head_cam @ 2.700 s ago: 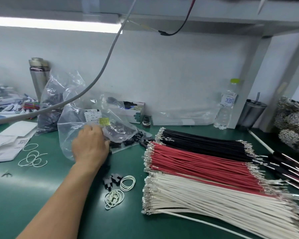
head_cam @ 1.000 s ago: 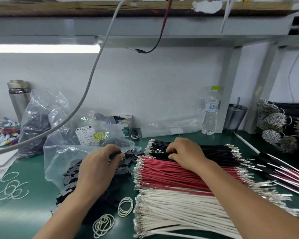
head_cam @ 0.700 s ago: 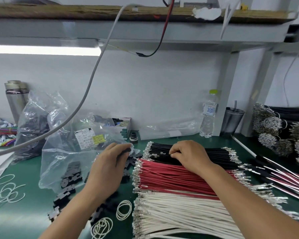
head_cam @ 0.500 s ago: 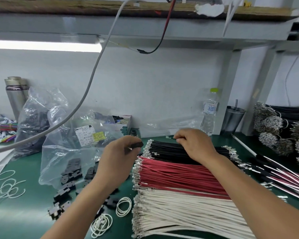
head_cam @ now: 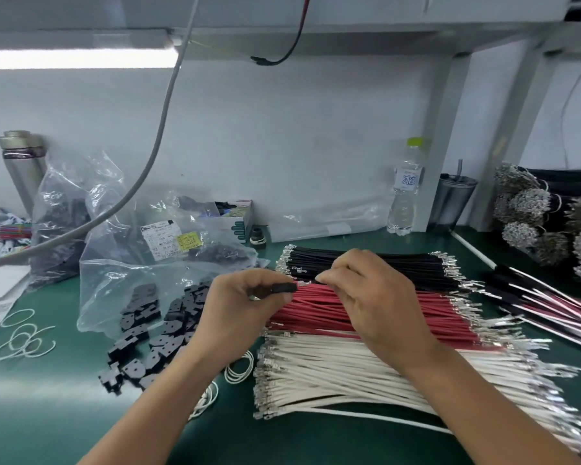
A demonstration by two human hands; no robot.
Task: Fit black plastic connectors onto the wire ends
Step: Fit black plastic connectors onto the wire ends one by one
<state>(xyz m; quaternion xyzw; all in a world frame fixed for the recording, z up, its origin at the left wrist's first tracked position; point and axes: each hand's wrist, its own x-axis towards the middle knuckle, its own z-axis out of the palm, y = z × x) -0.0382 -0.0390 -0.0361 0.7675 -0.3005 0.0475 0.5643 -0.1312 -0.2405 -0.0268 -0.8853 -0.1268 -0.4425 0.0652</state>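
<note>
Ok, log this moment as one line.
step: mating | left hand: grips black connector | right hand: pinches wire end | wire: not yet inserted

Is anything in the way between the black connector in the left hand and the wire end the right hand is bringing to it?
Nothing visible. The left hand pinches the black connector, open end toward the right hand, whose fingers pinch a wire with its metal terminal just off the connector's mouth.

Two hands: left hand, right hand. Three flat wire bundles at centre right: black wires, red wires, white wires. One black connector pinched at centre. Loose connectors at lower left, too many to count. One water bottle, one steel flask, one tumbler.
</note>
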